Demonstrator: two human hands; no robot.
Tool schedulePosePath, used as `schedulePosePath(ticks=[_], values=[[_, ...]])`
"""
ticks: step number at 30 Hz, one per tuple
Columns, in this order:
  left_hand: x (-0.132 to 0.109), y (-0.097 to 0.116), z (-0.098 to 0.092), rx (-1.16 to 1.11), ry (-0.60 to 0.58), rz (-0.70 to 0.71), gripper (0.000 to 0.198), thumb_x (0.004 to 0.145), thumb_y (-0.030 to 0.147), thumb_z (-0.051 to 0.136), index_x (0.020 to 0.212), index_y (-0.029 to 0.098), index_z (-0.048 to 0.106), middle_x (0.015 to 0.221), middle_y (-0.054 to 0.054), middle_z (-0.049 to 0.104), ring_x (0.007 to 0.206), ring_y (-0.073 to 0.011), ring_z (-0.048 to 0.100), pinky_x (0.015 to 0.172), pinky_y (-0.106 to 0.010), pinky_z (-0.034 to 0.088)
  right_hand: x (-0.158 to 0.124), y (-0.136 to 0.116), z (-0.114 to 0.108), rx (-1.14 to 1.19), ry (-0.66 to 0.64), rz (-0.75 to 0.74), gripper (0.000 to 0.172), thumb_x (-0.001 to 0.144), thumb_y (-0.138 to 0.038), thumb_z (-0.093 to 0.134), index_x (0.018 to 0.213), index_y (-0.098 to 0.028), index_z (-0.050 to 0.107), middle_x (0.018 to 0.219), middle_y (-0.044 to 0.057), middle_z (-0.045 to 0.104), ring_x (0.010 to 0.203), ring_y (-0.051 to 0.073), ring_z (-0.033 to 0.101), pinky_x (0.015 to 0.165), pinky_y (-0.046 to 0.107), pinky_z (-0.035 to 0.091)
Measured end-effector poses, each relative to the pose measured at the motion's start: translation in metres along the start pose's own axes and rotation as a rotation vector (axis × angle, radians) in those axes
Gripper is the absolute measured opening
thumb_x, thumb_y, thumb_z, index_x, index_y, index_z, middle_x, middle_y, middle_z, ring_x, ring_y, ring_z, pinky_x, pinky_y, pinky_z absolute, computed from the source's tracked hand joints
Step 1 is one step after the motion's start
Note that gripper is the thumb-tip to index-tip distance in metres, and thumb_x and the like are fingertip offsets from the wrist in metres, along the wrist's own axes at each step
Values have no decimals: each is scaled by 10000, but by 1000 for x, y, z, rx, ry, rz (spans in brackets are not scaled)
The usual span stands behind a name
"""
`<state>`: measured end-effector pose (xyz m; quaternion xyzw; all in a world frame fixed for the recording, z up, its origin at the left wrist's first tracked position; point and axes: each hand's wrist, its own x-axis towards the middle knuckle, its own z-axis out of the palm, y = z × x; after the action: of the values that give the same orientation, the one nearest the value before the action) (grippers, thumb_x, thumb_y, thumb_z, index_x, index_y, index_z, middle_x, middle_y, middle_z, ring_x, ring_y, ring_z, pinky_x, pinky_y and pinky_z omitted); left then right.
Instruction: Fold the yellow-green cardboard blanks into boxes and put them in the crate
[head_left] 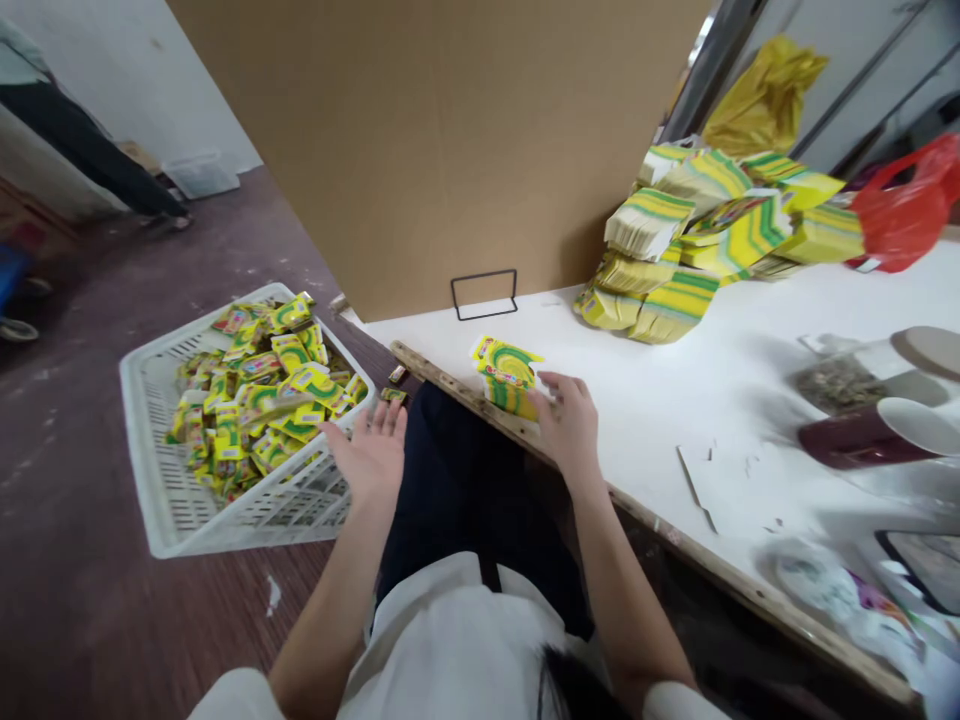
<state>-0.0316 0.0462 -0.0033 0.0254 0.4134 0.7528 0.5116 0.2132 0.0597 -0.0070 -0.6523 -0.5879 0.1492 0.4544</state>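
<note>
My left hand [371, 450] is open, palm up, fingers spread, hovering by the near right corner of a white plastic basket [161, 480] on the floor. The basket holds several folded yellow-green small boxes [255, 400]. My right hand [568, 420] rests at the white table's near edge, its fingers curled on a small stack of flat yellow-green cartons [506, 375] lying on the table. A small dark item [394, 395] sits just beyond my left fingertips.
A heap of bundled yellow-green flat cartons [697, 250] lies at the back of the white table [660, 400]. A cardboard sheet [442, 140] stands behind it. Cups [870, 435], a red bag [907, 205] and a phone [926, 565] lie at right. A person's leg [82, 150] shows far left.
</note>
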Motion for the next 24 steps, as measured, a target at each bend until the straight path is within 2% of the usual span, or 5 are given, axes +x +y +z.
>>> schedulePosePath(ticks=[4,9,18,21,24], values=[[-8,-13,-7,210,-42,-202,326,1020,458,423,1125,176,548,1072,-96,676,805,-153,707,670,-270,588,28,-3,18,-316,-37,56,237,890,-302,675,1054,-135,713,1088,194,636,1047,343,553,928,497,446],[-21,-32,-12,336,-150,-248,215,895,245,648,1092,159,629,936,-46,713,629,-93,659,560,-190,519,31,-3,28,-328,-51,21,154,894,-239,647,986,-118,674,1037,203,640,996,341,534,903,479,412],[-33,-51,-3,417,-451,-283,630,628,533,893,1056,119,688,930,-93,747,748,-163,710,643,-247,573,17,-10,11,-200,-6,-23,83,892,-220,570,826,-228,521,813,59,641,814,250,559,796,389,443],[-34,-60,3,389,-551,-206,663,621,626,863,1053,156,687,1046,-107,750,950,-230,726,812,-331,601,-13,-22,4,34,-174,-123,97,865,-216,584,799,-236,516,785,23,628,763,212,576,732,335,449],[-37,-66,4,439,-582,-46,547,807,671,685,1072,193,692,1109,-108,738,1111,-265,688,919,-388,580,-44,-30,7,315,-378,-130,107,846,-195,592,776,-231,520,764,10,605,714,179,567,701,305,465]])
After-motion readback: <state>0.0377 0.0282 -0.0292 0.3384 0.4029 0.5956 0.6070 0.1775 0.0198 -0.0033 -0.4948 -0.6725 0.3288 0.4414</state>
